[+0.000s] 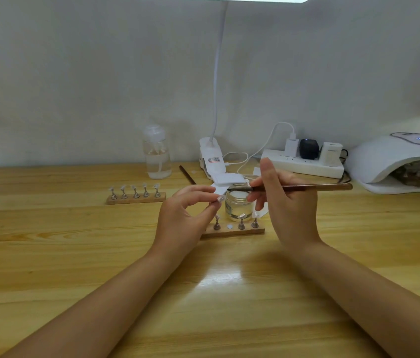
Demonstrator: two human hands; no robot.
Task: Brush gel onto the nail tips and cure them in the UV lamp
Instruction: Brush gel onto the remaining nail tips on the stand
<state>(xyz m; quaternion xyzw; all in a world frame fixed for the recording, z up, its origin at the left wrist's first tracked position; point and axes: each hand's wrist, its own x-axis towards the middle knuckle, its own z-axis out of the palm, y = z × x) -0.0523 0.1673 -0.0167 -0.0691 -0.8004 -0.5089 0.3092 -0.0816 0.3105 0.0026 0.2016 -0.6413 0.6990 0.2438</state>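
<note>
My left hand [188, 215] pinches a small metal stand carrying a nail tip [219, 199], lifted off the near wooden holder [232, 231]. That holder keeps three stands and one bare round magnet spot. My right hand [285, 205] grips a brown gel brush [307, 187], its dark tip over the mouth of an open glass gel jar [238, 204]. A second wooden holder [135, 198] with several nail tips sits to the left. The white UV lamp [399, 161] stands at the far right with its display lit and something inside its opening.
At the back of the wooden table stand a clear pump bottle [157, 153], a clip-on desk lamp base [211, 157], a white power strip [304, 164] with plugs and cables, a spare brush [187, 174] and white pads [229, 179].
</note>
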